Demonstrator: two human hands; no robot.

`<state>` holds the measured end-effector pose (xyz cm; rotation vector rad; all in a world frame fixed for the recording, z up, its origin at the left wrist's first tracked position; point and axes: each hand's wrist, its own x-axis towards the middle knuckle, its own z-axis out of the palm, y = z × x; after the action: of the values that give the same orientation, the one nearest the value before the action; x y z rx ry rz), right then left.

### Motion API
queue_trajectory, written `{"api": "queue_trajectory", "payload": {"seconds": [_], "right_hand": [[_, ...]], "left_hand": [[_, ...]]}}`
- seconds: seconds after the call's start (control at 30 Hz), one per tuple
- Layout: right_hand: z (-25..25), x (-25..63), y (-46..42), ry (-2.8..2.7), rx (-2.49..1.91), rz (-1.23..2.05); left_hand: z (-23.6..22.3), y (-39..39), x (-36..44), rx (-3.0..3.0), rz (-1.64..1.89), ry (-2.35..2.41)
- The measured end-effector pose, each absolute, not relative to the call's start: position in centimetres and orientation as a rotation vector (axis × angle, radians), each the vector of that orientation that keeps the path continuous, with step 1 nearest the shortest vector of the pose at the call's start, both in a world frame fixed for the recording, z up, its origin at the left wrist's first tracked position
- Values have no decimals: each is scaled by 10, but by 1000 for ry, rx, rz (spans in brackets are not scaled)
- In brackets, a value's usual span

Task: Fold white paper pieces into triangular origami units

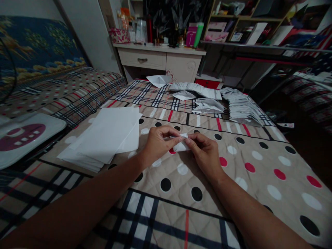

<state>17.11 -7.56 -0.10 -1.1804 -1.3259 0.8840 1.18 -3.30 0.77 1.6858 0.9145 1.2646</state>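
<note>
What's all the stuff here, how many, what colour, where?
patterned bedspread: one, beige with plaid, middle
small folded paper: one, white, picture's centre
paper sheets: one stack, white, left of centre
folded paper pieces: many, white, further back
purple-patched object: one, mostly white, left edge
tree panel: one, blue, upper left
dresser: one, white, back
patterned pouch: one, pink and white, dresser's left end
bottles: several, mixed, on dresser
box: one, purple, dresser's right end
tube: one, green, beside that box
shelf unit: one, brownish, upper right
left hand: one, pinching small folded paper
right hand: one, pinching small folded paper
</note>
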Motion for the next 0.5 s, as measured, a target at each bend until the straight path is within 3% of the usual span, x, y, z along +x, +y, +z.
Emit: {"api": "queue_trajectory", "payload": {"seconds": [0.27,0.5], "right_hand": [[2,173,-78,-1468,-1235,966],[7,175,-81,-1379,-1250,762]], "left_hand": [[8,-32,10,1666,1061,853],[6,-31,13,1378,907,760]]}}
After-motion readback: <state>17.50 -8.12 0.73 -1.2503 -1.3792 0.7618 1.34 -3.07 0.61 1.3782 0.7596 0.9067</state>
